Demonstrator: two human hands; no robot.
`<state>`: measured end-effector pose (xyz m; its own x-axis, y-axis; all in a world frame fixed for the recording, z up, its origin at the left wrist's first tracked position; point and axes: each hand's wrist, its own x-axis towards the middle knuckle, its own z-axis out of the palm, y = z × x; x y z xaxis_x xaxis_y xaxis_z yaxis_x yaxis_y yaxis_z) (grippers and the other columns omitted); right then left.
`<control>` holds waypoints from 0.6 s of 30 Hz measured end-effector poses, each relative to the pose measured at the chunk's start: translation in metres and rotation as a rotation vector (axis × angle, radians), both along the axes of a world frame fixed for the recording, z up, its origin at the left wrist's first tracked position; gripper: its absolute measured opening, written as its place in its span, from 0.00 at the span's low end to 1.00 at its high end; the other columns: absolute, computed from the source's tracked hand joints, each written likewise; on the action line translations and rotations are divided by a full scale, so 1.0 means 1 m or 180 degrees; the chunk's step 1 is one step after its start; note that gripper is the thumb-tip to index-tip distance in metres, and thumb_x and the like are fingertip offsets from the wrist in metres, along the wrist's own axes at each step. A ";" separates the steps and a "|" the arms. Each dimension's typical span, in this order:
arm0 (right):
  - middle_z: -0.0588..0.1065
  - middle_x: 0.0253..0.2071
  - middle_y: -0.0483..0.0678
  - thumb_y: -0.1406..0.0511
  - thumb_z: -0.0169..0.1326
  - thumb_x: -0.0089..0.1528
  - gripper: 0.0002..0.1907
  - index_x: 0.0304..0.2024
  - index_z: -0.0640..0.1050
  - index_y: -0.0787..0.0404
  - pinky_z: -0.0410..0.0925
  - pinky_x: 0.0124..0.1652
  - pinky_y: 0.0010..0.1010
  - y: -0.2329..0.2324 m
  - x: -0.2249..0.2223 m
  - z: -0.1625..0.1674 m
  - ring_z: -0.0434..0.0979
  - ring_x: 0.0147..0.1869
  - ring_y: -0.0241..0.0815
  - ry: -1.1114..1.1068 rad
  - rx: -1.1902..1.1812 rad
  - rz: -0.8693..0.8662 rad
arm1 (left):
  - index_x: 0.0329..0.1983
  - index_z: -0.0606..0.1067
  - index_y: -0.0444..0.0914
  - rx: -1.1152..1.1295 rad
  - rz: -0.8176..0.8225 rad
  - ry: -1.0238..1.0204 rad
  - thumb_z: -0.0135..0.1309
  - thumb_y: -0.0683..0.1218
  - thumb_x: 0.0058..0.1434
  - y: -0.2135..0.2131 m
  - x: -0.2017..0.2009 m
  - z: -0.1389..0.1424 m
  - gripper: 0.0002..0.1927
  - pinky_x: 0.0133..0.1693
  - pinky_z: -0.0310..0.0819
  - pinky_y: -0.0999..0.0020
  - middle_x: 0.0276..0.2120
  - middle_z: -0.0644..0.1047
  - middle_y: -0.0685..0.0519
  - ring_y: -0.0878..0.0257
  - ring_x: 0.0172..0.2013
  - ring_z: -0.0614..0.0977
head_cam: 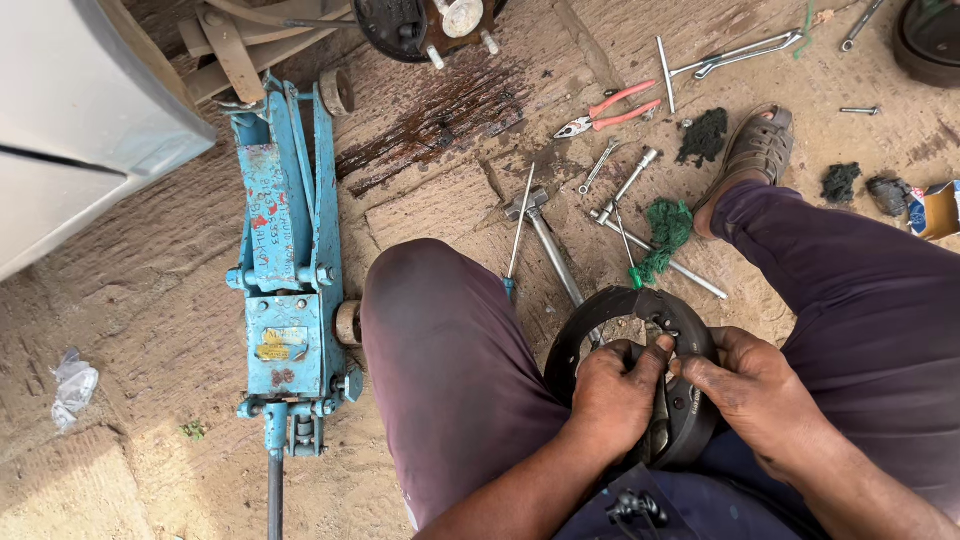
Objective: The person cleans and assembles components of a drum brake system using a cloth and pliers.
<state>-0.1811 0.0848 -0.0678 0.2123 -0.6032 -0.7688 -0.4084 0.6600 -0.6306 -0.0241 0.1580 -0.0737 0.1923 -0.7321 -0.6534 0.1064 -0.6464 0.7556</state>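
Note:
A dark, greasy pair of curved brake shoes [612, 312] forms a ring between my knees. My left hand [615, 392] grips its near left side, thumb pressed toward the middle. My right hand [748, 385] holds the right shoe, with its fingertips at a small metal fitting [668, 345] between the two shoes. Both hands are dirty with grease. The lower part of the ring is hidden behind my hands.
A blue floor jack [288, 270] lies on the left, beside a white car body [70, 120]. Red-handled pliers [605, 112], a hammer [545, 235], a screwdriver [518, 235], rods and green rags [665, 232] are scattered ahead. My sandalled foot [752, 150] rests at the right.

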 end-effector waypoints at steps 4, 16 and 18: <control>0.80 0.40 0.57 0.67 0.56 0.61 0.20 0.52 0.75 0.76 0.73 0.43 0.34 -0.011 0.002 0.005 0.80 0.41 0.42 0.0070 0.0318 -0.0069 | 0.33 0.78 0.33 -0.0083 -0.0261 -0.0220 0.52 0.63 0.67 -0.006 0.000 0.004 0.27 0.34 0.74 0.59 0.23 0.78 0.46 0.57 0.25 0.80; 0.81 0.38 0.57 0.69 0.56 0.60 0.18 0.49 0.75 0.75 0.75 0.42 0.34 -0.011 -0.011 0.010 0.80 0.39 0.43 0.0010 0.0162 -0.0185 | 0.30 0.75 0.29 -0.0144 -0.0069 -0.0301 0.55 0.61 0.67 -0.013 0.000 -0.008 0.28 0.35 0.74 0.57 0.23 0.77 0.41 0.52 0.27 0.79; 0.81 0.37 0.57 0.67 0.57 0.61 0.17 0.49 0.75 0.74 0.74 0.41 0.33 -0.011 -0.009 0.004 0.80 0.39 0.42 0.0092 0.0218 -0.0208 | 0.34 0.75 0.31 -0.0450 -0.0021 -0.0556 0.57 0.60 0.67 -0.015 -0.003 -0.005 0.25 0.36 0.75 0.58 0.26 0.78 0.41 0.53 0.29 0.80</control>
